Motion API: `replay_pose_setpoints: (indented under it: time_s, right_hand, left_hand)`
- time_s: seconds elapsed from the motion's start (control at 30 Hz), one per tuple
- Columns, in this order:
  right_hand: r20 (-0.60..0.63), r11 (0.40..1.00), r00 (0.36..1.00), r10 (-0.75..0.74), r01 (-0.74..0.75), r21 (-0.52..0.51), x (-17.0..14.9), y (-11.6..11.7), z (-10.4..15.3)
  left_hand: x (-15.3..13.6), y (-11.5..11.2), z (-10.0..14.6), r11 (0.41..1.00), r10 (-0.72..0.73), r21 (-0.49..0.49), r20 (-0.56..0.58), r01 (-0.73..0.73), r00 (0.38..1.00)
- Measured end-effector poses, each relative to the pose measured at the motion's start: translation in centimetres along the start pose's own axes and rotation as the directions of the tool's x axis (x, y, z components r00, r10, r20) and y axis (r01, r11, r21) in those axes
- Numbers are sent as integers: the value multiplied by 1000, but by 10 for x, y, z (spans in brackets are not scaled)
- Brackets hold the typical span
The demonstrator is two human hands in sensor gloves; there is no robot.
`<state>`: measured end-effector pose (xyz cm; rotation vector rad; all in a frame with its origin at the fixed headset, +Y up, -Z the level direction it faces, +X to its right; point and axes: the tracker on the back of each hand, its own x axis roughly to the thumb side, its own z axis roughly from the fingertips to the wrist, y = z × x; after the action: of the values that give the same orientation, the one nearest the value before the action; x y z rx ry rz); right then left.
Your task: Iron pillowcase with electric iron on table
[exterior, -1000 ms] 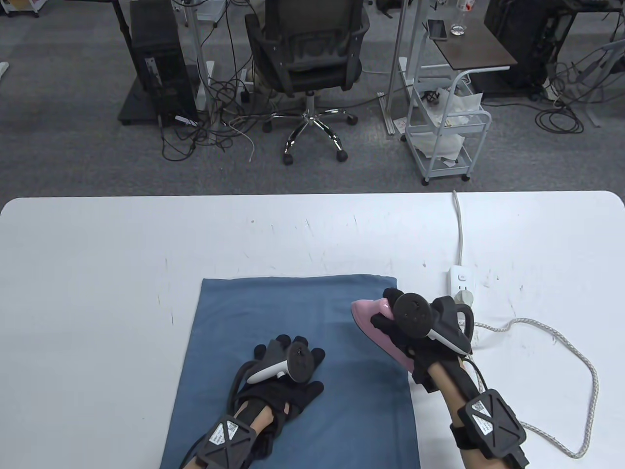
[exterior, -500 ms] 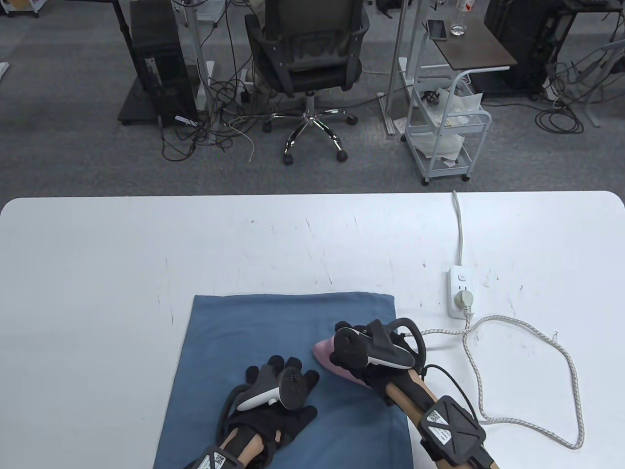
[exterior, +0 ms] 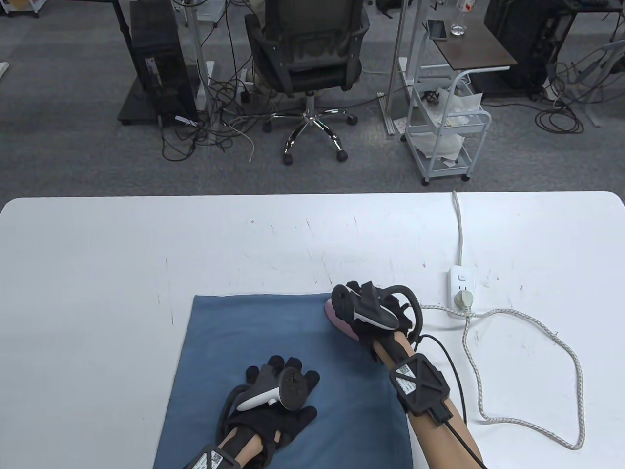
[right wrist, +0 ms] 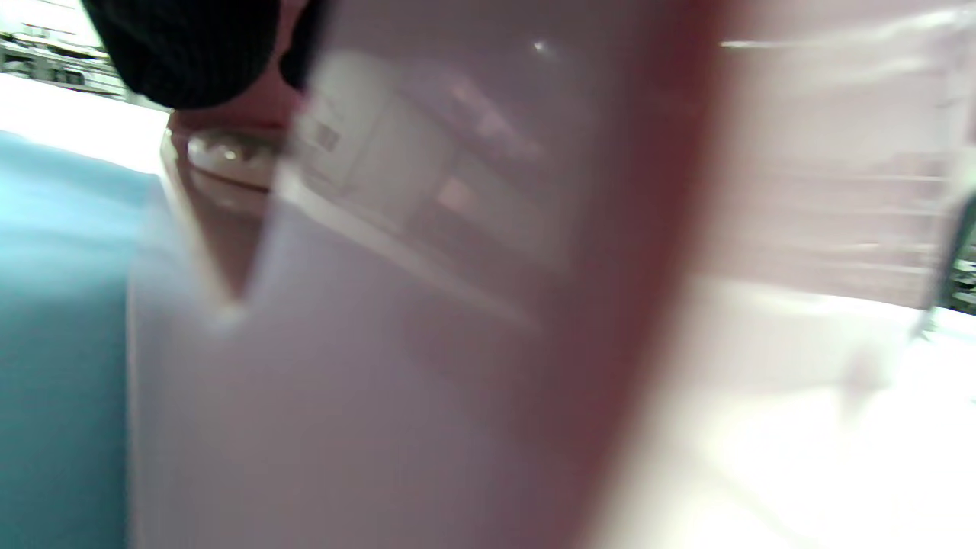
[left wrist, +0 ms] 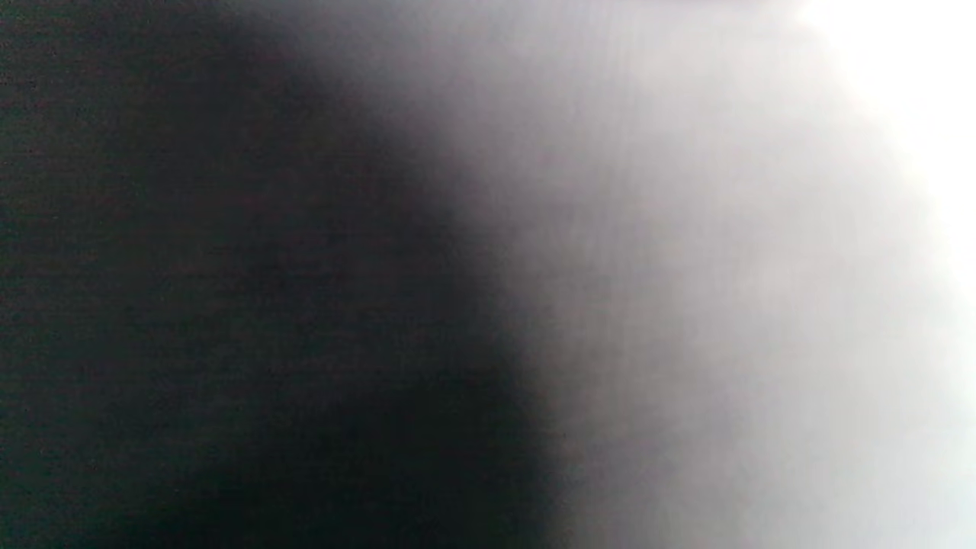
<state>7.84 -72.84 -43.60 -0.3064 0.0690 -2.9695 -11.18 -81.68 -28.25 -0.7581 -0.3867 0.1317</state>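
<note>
A blue pillowcase [exterior: 244,337] lies flat on the white table [exterior: 97,254] near its front edge. My left hand [exterior: 283,378] rests flat on its lower middle with the fingers spread. My right hand [exterior: 364,312] grips the handle of the pink iron [exterior: 337,320], which sits on the pillowcase's far right corner. The right wrist view is filled by the blurred pink iron body [right wrist: 457,305], with blue cloth [right wrist: 53,343] at the left. The left wrist view is a dark blur.
A white power strip [exterior: 460,290] lies right of the pillowcase, with the iron's plug in it. The braided cord [exterior: 561,342] loops over the table's right side. An office chair [exterior: 307,53] and a white cart [exterior: 447,132] stand beyond the far edge.
My right hand slid the iron from the pillowcase's right edge toward me and left, then forward to the far right corner. The pillowcase shifted slightly toward me. My left hand drew back a little.
</note>
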Motion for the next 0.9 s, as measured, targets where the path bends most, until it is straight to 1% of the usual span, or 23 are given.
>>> replay_pose_setpoints:
  time_s: [0.07, 0.13, 0.27, 0.33, 0.37, 0.43, 0.47, 0.5, 0.53, 0.63, 0.7, 0.8, 0.83, 0.9]
  right_hand:
    - [-37, 1000, 999, 3, -3, 5, -8, 2, -12]
    - [-67, 1000, 998, 8, -7, 7, -14, 3, -18]
    - [-118, 999, 993, -12, 16, 32, -21, 3, -27]
    - [-126, 996, 991, -47, 56, 72, -22, 1, -28]
    - [-116, 994, 991, -61, 71, 82, -21, -2, -26]
    - [-68, 995, 994, -84, 87, 41, -14, -11, -16]
    - [-31, 994, 994, -106, 107, 17, -8, -16, -7]
    - [-5, 992, 992, -123, 123, 7, -4, -20, -1]
    - [43, 990, 989, -141, 140, 10, 6, -25, 11]
    - [176, 994, 979, -106, 103, 22, 30, -28, 39]
    - [226, 997, 971, -81, 78, 23, 42, -24, 51]
    - [258, 997, 964, -69, 61, 40, 53, -15, 55]
    - [246, 998, 968, -57, 51, 32, 54, -12, 51]
    - [242, 997, 968, -70, 75, -11, 56, -11, 45]
  left_hand:
    - [0, 0, 0, 1000, 0, -1, 1, 0, 1000]
    - [0, 0, 0, 1000, -1, -1, 1, 1, 1000]
    - [0, 0, 0, 1000, -1, -2, 1, 1, 1000]
    - [0, 0, 1, 1000, -1, -1, 1, 1, 1000]
    - [0, 0, 1, 1000, -2, -1, 0, 2, 1000]
    - [0, 0, 0, 1000, -2, -1, 1, 2, 1000]
    - [0, 0, 0, 1000, -2, -1, 1, 2, 1000]
    - [0, 0, 1, 1000, -3, -1, -1, 3, 1000]
    - [0, 0, 0, 1000, -3, -1, -1, 3, 1000]
    - [0, 0, 1, 1000, -3, -2, -1, 3, 1000]
    - [0, 0, 1, 1000, -3, -2, -1, 3, 1000]
    - [0, 0, 1, 1000, -4, -1, -2, 4, 1000]
    - [0, 0, 1, 1000, -4, -1, -1, 4, 1000]
    - [0, 0, 0, 1000, -4, -1, -1, 4, 1000]
